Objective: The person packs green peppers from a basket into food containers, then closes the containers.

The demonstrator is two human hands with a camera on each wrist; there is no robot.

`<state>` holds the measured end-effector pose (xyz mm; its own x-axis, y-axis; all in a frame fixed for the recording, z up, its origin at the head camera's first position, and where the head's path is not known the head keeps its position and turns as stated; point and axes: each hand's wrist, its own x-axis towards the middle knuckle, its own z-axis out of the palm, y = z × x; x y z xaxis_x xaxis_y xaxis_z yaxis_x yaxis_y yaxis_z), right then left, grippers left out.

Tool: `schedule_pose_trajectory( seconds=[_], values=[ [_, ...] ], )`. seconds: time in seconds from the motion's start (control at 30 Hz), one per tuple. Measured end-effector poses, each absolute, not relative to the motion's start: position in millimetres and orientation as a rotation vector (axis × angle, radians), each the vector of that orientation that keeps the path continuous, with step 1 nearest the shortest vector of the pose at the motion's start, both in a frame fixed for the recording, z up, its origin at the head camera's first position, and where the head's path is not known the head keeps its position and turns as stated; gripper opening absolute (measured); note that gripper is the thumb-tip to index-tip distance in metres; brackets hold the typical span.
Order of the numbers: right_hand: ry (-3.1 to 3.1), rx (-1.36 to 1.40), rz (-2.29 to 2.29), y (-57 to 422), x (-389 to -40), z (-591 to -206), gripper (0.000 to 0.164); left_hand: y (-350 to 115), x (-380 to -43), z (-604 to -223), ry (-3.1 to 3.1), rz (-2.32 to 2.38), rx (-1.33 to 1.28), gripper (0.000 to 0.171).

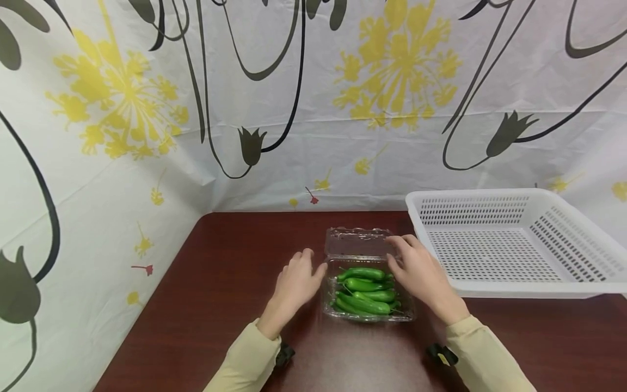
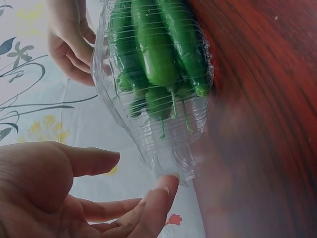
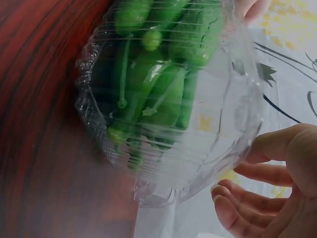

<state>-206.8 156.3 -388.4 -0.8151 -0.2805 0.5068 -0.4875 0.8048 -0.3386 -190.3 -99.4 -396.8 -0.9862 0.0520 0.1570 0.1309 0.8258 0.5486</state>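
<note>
A clear plastic clamshell box (image 1: 409,312) stands on the table with its lid (image 1: 360,245) raised behind it. Several long green peppers (image 1: 368,306) lie side by side inside, their stems showing through the ribbed wall in both wrist views. My left hand (image 1: 297,281) is at the box's left side, thumb and fingers spread apart and holding nothing. On the other side, my right hand (image 1: 421,272) has its fingertips at the right edge of the lid. In the right wrist view its thumb (image 3: 277,144) overlaps the box's rim, with the other fingers loosely bent.
A white perforated plastic basket (image 1: 490,288) stands to the right, close beyond my right hand. The dark red wooden table (image 1: 206,326) runs back to a patterned cloth (image 1: 313,109) hanging behind and along the left. A dark strap (image 1: 442,355) shows at my right cuff.
</note>
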Motion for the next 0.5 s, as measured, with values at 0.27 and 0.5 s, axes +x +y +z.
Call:
schedule_pose_trajectory(
  seconds=[0.27, 0.5],
  values=[
    [-2.494, 0.529, 0.596, 153, -213, -392, 0.027, -101, -196, -397, -2.852, -0.901, -0.125, 0.044],
    [-2.513, 0.441, 0.578, 150, -218, -395, 0.029, -101, -202, -395, -2.844, -0.928, -0.12, 0.042]
  ],
)
